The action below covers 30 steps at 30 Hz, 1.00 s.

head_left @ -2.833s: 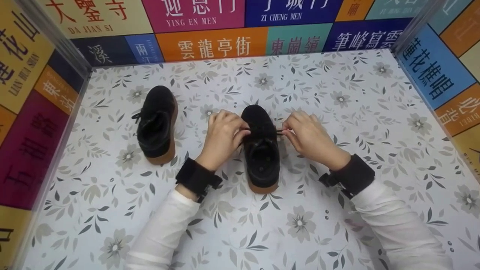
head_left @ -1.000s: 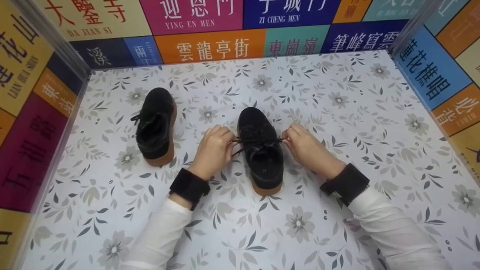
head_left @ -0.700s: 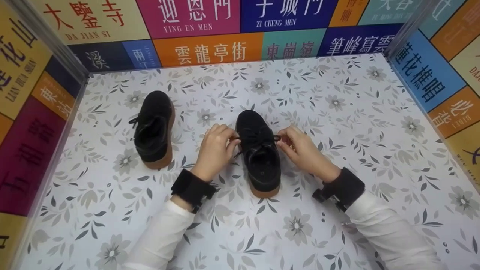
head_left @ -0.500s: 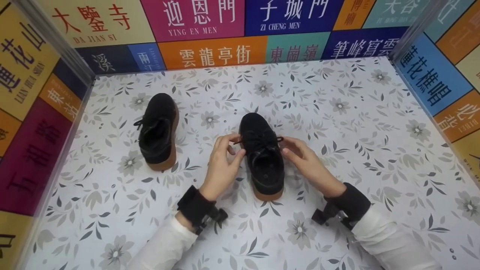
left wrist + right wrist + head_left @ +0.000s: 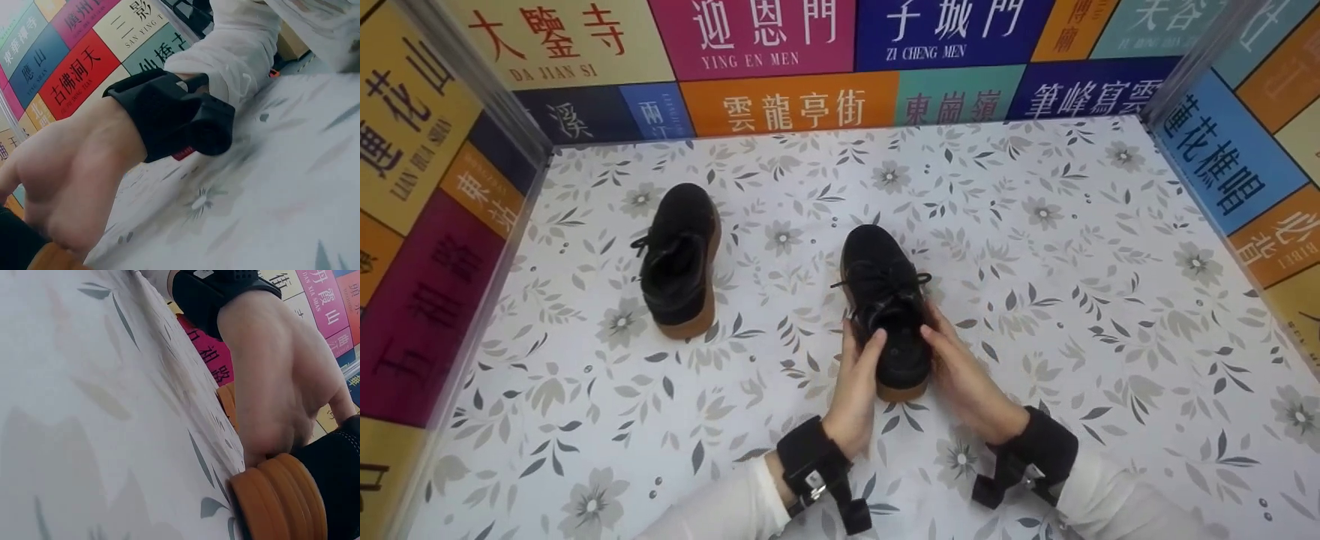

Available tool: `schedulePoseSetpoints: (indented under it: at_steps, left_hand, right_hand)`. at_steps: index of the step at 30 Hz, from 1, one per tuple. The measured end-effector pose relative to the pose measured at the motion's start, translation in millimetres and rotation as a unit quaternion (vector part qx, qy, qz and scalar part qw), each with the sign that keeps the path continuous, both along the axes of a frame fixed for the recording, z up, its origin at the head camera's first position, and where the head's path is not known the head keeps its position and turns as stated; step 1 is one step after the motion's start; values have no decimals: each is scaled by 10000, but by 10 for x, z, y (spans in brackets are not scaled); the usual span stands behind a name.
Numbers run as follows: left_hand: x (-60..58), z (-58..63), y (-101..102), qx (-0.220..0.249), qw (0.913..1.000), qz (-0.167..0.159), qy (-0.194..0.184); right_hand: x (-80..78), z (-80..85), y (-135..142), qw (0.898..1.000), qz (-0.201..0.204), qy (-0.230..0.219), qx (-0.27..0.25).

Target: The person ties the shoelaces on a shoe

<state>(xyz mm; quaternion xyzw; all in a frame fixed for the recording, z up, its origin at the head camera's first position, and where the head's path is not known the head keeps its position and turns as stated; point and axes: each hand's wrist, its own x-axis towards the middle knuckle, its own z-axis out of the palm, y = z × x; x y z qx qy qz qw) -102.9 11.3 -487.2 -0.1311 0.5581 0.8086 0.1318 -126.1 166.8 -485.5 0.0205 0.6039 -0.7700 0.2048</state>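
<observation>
The heel of the near shoe (image 5: pixel 885 315) was gripped from both sides, by the left hand (image 5: pixel 859 382) and the right hand (image 5: pixel 964 375). It stood mid-table (image 5: pixel 1072 300), well apart from the other shoe (image 5: pixel 679 259) to the left.

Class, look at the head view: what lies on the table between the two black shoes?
Nothing: in the head view only bare floral tabletop separates the left shoe from the held shoe.

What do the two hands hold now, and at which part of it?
Both hold the near black shoe by its heel end: the left hand on its left side, the right hand on its right side.
</observation>
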Motion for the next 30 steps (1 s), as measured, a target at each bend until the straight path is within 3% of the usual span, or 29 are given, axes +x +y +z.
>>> schedulePoseSetpoints:
  at_steps: [5, 13, 17, 22, 30]
  left_hand:
    - [-20, 4, 152, 141, 9994, 286, 129]
    - [-33, 22, 181, 276, 9967, 417, 632]
    - [-97, 83, 66, 315, 9961, 425, 710]
    - [-247, 206, -137, 237, 9950, 623, 745]
    - [-581, 337, -547, 266, 9946, 951, 332]
  right_hand:
    - [49, -57, -68, 9987, -184, 195, -434]
    - [65, -35, -142, 9989, -104, 234, -395]
    - [2, 35, -246, 9996, -130, 257, -72]
    - [-186, 119, -472, 9992, -149, 369, 43]
    - [-543, 207, -919, 9990, 8, 445, 3]
